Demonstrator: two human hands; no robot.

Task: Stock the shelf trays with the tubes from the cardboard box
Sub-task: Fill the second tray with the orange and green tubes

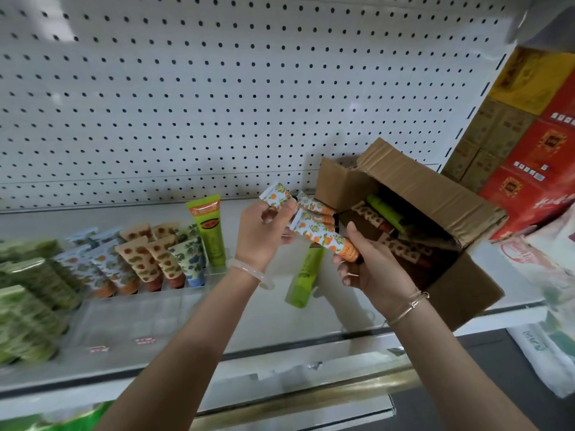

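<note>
Open cardboard box [460, 284] right on shelf [326, 318], clear tray [140, 309] of standing tubes [155, 259] left, green tube [306, 272] lying between. Pinched in left grip [264, 234], one orange-print tube [277, 194]; clasped in right grip [370, 262], bundle of tubes [320, 231].

Bright, even light; soft shadows; edges blurred and bent by wide-angle distortion.

White pegboard wall [217, 88] behind shelf [280, 343]
</note>
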